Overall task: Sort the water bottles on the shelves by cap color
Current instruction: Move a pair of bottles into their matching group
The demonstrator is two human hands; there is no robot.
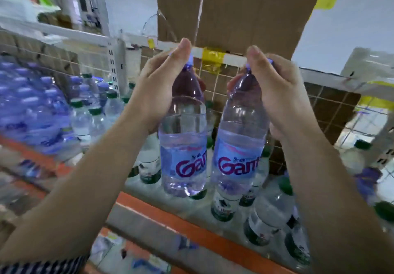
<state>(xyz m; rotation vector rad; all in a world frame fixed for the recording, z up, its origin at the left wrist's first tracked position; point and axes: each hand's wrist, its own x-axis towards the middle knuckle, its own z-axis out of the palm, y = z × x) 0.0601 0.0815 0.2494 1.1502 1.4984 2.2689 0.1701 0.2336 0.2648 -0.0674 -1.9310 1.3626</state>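
Head camera, looking down over a shop shelf: my left hand (162, 86) curls tightly around the neck of one purple-capped bottle (183, 145), and my right hand (279, 94) grips the neck of a second purple-capped bottle (238, 145). Both hang upright, side by side, above the green-capped bottles (223, 207) standing on the orange-edged shelf (170, 224). Holding them by the necks lets me carry two at once, probably toward the purple-capped group (32, 103) massed at the left, where they belong.
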